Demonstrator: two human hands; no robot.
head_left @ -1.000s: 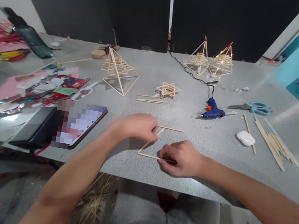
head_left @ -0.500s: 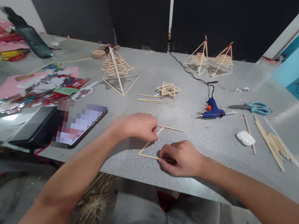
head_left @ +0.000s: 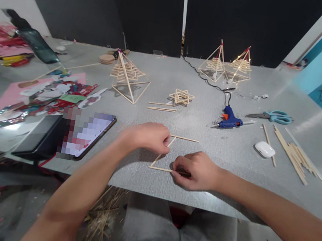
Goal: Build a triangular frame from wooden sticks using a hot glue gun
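Observation:
My left hand (head_left: 154, 137) has its fingers curled down on a slanted thin wooden stick (head_left: 157, 159), partly hidden under the fingertips. Behind that hand, a second stick (head_left: 185, 138) runs out to the right along the table. The slanted stick's near end meets a third stick (head_left: 159, 169) at a sharp corner. My right hand (head_left: 196, 170) is closed on this near stick, its thumb and fingers around the right part. All three sticks lie flat in a Z-like shape. Whether the far corner is joined cannot be seen clearly.
A six-pointed stick star (head_left: 181, 97) and loose sticks lie ahead. Stick pyramids (head_left: 131, 78) stand farther back. To the right are a blue glue gun (head_left: 229, 120), scissors (head_left: 276, 116), a white earbud case (head_left: 264, 149) and a stick pile (head_left: 293, 156). A phone (head_left: 91, 135) lies left.
Small lights on the far right pyramid now glow. Both hands and the sticks hold the same places, apart from a slight shift of the view.

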